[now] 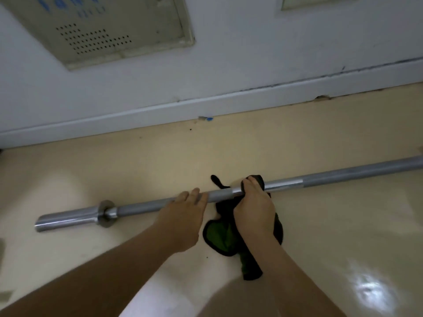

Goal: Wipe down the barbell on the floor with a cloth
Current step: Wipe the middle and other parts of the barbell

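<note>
A long steel barbell (320, 177) lies on the beige floor, running from lower left to the right edge, with its sleeve and collar (106, 212) at the left. My right hand (254, 209) grips the shaft through a black and green cloth (219, 236), which wraps over the bar and hangs down onto the floor. My left hand (185, 216) rests flat on the shaft just left of the cloth, fingers laid over the bar.
A white wall with a baseboard (206, 106) runs close behind the barbell. A perforated metal panel (103, 30) is set in the wall at upper left. Glossy floor (343, 248) stretches to the right and front.
</note>
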A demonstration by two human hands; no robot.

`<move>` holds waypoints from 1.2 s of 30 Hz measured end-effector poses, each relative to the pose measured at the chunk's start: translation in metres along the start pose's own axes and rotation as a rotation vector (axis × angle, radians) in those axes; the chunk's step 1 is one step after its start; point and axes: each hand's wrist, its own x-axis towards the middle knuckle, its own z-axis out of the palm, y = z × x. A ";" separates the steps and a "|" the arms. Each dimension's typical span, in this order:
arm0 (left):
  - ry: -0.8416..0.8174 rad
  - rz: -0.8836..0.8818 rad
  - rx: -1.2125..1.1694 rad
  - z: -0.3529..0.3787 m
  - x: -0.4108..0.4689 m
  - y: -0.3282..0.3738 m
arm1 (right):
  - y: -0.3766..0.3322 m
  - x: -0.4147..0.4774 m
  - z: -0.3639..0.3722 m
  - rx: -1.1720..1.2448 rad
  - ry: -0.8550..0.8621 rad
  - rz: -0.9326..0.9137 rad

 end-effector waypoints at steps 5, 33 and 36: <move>-0.117 -0.017 0.176 -0.008 -0.065 -0.100 | -0.046 -0.012 0.030 -0.115 -0.220 -0.073; 0.734 0.022 -0.384 0.142 -0.073 -0.229 | -0.266 -0.050 0.163 -0.440 -0.744 -0.190; 0.731 0.021 -0.465 0.138 -0.071 -0.233 | -0.262 -0.072 0.178 -0.128 -0.538 -0.086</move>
